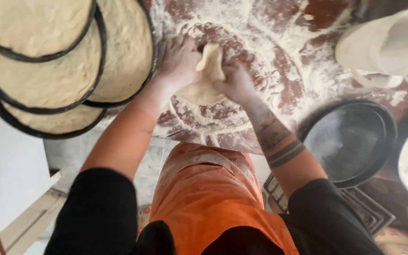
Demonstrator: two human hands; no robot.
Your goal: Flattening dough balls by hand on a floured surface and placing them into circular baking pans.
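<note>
Operator: Orange apron [208, 198] occupies the lower centre of the frame, closest to the lens. What sits at upper left?

Observer: Stacked dark pans of flattened dough [48, 61], overlapping, at the edge of the floured worktop [279, 56].

Operator: Hand positions?

Observer: Left hand [179, 59] and right hand [234, 82] meet at upper centre. Both are clamped on one piece of dough [205, 78], fingers curled into its raised top fold; its lower part lies flat on the worktop.

Operator: Right side?

Observer: Empty dark round pan [350, 141] at centre right; white flour sack [383, 42] at upper right.
</note>
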